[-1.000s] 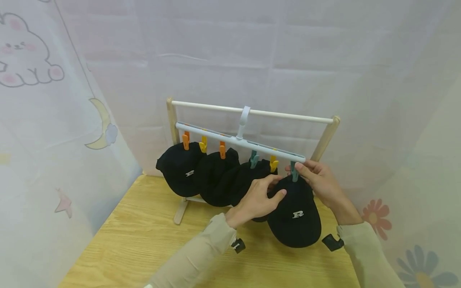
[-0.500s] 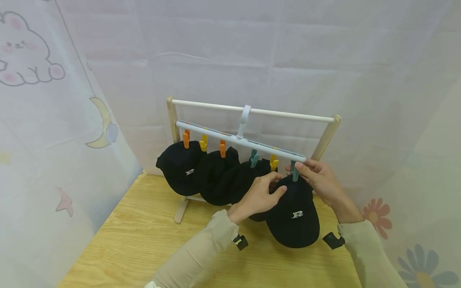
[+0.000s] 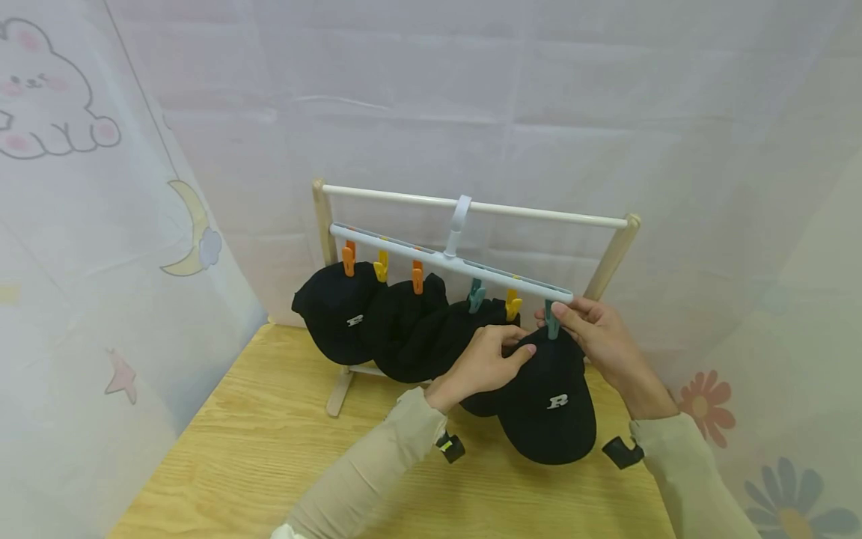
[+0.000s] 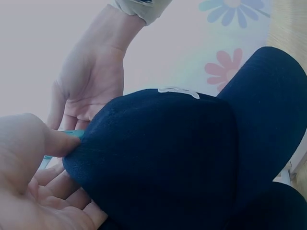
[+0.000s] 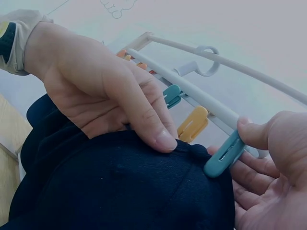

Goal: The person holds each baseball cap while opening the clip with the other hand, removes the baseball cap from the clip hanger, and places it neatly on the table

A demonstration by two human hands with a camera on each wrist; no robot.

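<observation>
- Nearest to us, both beige sleeves (image 3: 377, 464) reach forward over the wooden table (image 3: 256, 449), each wrist carrying a small black camera mount.
- We see our left hand (image 3: 481, 367) gripping the top edge of the rightmost black cap (image 3: 548, 404); in the right wrist view its thumb presses on the crown while the other fingers curl behind the fabric.
- That cap hangs at the right end of the row, just under the teal clip (image 3: 551, 322), and bears a white embroidered letter "R" (image 3: 557, 402) on its front. The clip's tip meets the cap's crown.
- Our right hand (image 3: 599, 337) pinches the teal clip between thumb and fingers; in the right wrist view the thumb sits on its upper end, the fingers behind it.
- Just left of it hangs a yellow clip (image 3: 512, 305), apart from the cap that we hold.
- Further left, three more black caps (image 3: 397, 333) hang overlapping, held by a teal clip, orange clips (image 3: 348, 259) and another yellow one; the leftmost cap shows the same white "R" (image 3: 354, 321).
- All clips belong to a pale blue clip hanger (image 3: 444, 262), hooked over the white rail of a wooden rack (image 3: 471, 206).
- Behind stands a sheer curtain (image 3: 101, 187) printed with a rabbit, a moon, a star and flowers.
</observation>
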